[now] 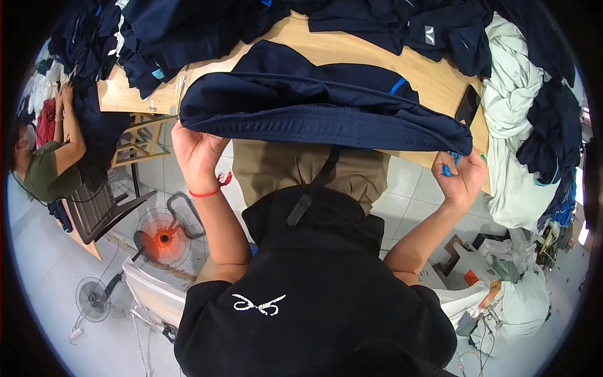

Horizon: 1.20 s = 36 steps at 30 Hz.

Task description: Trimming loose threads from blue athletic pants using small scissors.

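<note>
A navy garment with a gathered elastic waistband (326, 125) is stretched sideways between my hands, its opening facing up. My left hand (198, 157) grips the left end of the band, the fingers hidden under the cloth; a red string circles that wrist. At the right end, my right hand (461, 179) is closed on the band. A small bright blue item (448, 164) shows at the right fingers, too small to make out. The rest of the garment (276, 60), with a bright blue stripe, lies behind the band on the wooden table (433, 72).
Navy garments (188, 31) are heaped along the table's far side. A black phone (468, 103) lies at its right edge beside pale cloth (512, 81). Left, a co-worker (56, 157) handles cloth near a brown chair (103, 204). An orange-centred fan (164, 239) stands on the floor.
</note>
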{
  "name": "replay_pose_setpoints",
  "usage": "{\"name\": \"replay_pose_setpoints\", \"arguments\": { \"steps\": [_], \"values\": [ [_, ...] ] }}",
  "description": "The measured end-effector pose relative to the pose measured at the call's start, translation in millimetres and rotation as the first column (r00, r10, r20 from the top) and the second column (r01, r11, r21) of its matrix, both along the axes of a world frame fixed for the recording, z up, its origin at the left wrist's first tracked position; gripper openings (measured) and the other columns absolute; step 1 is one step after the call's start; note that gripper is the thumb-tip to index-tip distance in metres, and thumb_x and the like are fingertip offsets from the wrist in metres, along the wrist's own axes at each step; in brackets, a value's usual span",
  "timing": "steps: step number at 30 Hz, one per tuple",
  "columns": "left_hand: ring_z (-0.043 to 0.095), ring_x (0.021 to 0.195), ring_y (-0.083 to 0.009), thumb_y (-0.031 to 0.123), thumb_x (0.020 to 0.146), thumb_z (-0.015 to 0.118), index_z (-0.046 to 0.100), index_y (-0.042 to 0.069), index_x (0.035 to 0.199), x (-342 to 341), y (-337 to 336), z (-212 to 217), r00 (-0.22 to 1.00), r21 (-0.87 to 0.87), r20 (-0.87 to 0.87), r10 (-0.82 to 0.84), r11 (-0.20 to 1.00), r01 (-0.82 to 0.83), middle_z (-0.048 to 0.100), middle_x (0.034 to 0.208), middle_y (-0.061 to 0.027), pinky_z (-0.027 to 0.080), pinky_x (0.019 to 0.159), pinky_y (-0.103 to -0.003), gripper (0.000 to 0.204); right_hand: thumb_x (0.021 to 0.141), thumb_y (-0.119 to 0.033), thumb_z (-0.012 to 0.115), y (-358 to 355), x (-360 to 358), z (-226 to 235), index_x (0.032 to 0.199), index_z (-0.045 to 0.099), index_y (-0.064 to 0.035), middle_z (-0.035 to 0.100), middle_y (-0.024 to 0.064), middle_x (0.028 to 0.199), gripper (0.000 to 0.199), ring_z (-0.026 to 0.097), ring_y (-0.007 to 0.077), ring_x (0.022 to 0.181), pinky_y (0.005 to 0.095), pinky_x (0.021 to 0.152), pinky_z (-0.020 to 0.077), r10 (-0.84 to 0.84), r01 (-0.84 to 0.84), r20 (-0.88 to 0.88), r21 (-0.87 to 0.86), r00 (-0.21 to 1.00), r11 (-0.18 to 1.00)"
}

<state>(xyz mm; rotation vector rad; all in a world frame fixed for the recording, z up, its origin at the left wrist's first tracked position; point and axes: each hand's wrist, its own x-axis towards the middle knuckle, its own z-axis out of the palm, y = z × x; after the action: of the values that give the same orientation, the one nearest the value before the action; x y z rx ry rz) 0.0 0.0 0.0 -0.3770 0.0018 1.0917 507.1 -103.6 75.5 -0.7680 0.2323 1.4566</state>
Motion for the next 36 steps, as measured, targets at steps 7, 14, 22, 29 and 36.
{"name": "replay_pose_setpoints", "arguments": {
  "steps": [7, 14, 22, 29, 36],
  "values": [
    [0.066, 0.131, -0.0432, 0.016, 0.111, 0.044, 0.062, -0.014, 0.135, 6.6, -0.8, 12.4, 0.989, -0.02, -0.146, -0.02, 1.0, 0.017, 0.067, 0.139, -0.0329, 0.047, 0.121, -0.06, 0.042, 0.1, -0.005, 0.06, -1.1, -2.6, 2.8, 0.138, 0.067, -0.0039, 0.07, 0.0038, 0.107, 0.039, 0.037, 0.0095, 0.063, 0.0234, 0.053, 0.0288, 0.014, -0.013, -0.03, 0.049, 0.999, 0.999],
    [0.065, 0.132, -0.044, 0.017, 0.111, 0.042, 0.061, -0.014, 0.135, 4.6, 5.4, -10.6, 0.989, -0.044, -0.145, -0.015, 0.999, 0.009, 0.066, 0.139, -0.0331, 0.047, 0.121, -0.06, 0.045, 0.101, -0.007, 0.06, -1.1, -5.7, 6.1, 0.135, 0.064, -0.0048, 0.063, 0.0014, 0.092, 0.035, 0.037, 0.0109, 0.062, 0.0249, 0.053, 0.0284, 0.031, -0.032, 0.019, 0.045, 0.999, 0.998],
    [0.066, 0.131, -0.0451, 0.018, 0.11, 0.04, 0.061, -0.015, 0.136, 2.5, 10.8, -35.9, 0.972, -0.095, -0.232, -0.034, 0.995, 0.012, 0.067, 0.138, -0.0335, 0.05, 0.118, -0.06, 0.047, 0.103, -0.006, 0.059, -2.1, -13.8, 7.8, 0.14, 0.063, -0.0042, 0.069, 0.0047, 0.102, 0.038, 0.04, 0.0128, 0.063, 0.0259, 0.054, 0.0308, 0.065, -0.066, 0.023, 0.063, 0.998, 0.996],
    [0.067, 0.13, -0.0439, 0.017, 0.109, 0.042, 0.061, -0.016, 0.136, 2.1, 13.3, -55.8, 0.972, -0.139, -0.23, -0.054, 0.99, 0.022, 0.066, 0.139, -0.0336, 0.054, 0.116, -0.056, 0.046, 0.109, -0.009, 0.054, 6.1, -15.7, 4.2, 0.14, 0.064, -0.002, 0.073, 0.0105, 0.12, 0.033, 0.042, 0.0128, 0.064, 0.0245, 0.052, 0.0304, 0.123, -0.096, -0.158, 0.168, 0.98, 0.981],
    [0.063, 0.139, -0.0348, 0.026, 0.111, 0.053, 0.059, -0.006, 0.146, 22.1, 6.8, -28.2, 0.955, 0.157, -0.295, -0.021, 0.985, 0.07, 0.067, 0.148, -0.0197, 0.045, 0.122, -0.047, 0.047, 0.11, -0.01, 0.055, 6.0, -7.9, -10.1, 0.136, 0.07, -0.0027, 0.074, 0.0137, 0.126, 0.031, 0.038, 0.0119, 0.058, 0.0258, 0.05, 0.0291, 0.19, -0.177, -0.043, 0.216, 0.981, 0.96]
  ]
}}
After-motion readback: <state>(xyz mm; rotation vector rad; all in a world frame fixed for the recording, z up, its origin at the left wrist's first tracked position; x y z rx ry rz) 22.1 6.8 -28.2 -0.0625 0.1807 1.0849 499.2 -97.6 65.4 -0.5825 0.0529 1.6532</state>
